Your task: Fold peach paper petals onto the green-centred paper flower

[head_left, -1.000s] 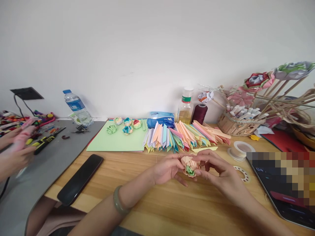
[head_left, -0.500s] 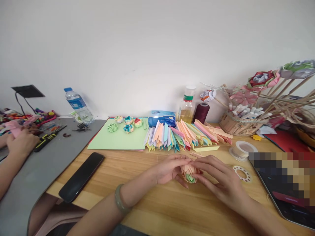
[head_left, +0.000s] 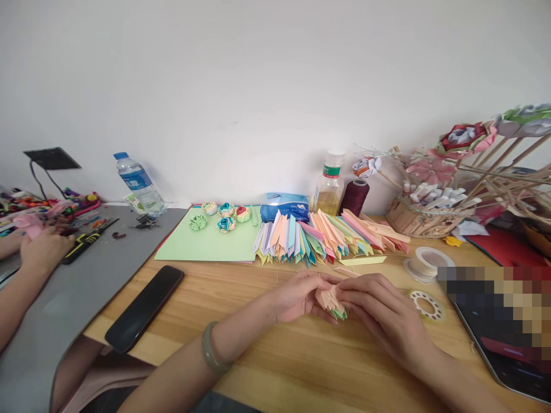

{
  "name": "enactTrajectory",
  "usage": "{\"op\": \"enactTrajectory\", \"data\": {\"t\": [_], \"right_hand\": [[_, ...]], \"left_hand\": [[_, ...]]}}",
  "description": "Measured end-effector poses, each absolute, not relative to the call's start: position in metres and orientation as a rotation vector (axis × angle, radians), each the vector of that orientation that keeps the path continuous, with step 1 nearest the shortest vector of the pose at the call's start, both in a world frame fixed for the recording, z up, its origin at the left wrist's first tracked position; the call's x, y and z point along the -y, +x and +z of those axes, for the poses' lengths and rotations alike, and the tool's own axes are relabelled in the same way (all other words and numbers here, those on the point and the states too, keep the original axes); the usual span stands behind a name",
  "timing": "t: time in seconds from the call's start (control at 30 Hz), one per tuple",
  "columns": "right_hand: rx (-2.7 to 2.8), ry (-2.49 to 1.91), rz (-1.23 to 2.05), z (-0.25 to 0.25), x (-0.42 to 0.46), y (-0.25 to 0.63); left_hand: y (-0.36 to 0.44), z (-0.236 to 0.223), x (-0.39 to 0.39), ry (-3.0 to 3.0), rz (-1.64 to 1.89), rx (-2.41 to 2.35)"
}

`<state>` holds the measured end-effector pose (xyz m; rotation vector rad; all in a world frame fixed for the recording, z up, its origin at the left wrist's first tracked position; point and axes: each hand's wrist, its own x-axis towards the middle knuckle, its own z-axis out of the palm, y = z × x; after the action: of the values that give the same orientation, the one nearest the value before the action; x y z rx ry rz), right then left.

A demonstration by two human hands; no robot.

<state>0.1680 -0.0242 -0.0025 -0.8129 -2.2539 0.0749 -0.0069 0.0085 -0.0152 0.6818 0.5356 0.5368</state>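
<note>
Paper flower (head_left: 330, 303), lower centre, was grasped by our left hand (head_left: 296, 297) and right hand (head_left: 383, 310); we judged it mid-shaping, next needing light finger pressure.

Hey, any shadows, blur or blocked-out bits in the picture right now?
Head view: soft light, with a faint shadow on the wall just right of the water bottle; head view: mosaic squares hide the upper part of the tablet; head view: the paper flower between left hand and right hand looks slightly blurred.
</note>
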Motion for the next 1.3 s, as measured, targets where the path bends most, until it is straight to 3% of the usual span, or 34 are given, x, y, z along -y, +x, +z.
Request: {"op": "enactTrajectory", "data": {"t": [0.3, 0.6, 1.07, 1.3], "right_hand": [[1.956, -1.081, 0.387, 0.004, 0.025, 0.165], [1.745, -1.354, 1.063, 0.011, 0.023, 0.16], [1.302, -1.276, 1.557, 0.008, 0.02, 0.162], [1.3, -1.262, 1.603, 0.006, 0.019, 0.162]], "left_hand": [[-0.006, -0.007, -0.004, 0.789, 0.714, -0.567], [-0.006, -0.003, -0.001, 0.939, 0.957, -0.603], [-0.005, -0.007, -0.002, 1.266, 1.068, -0.552], [-0.006, -0.003, 0.0, 1.535, 1.106, -0.583]]}}
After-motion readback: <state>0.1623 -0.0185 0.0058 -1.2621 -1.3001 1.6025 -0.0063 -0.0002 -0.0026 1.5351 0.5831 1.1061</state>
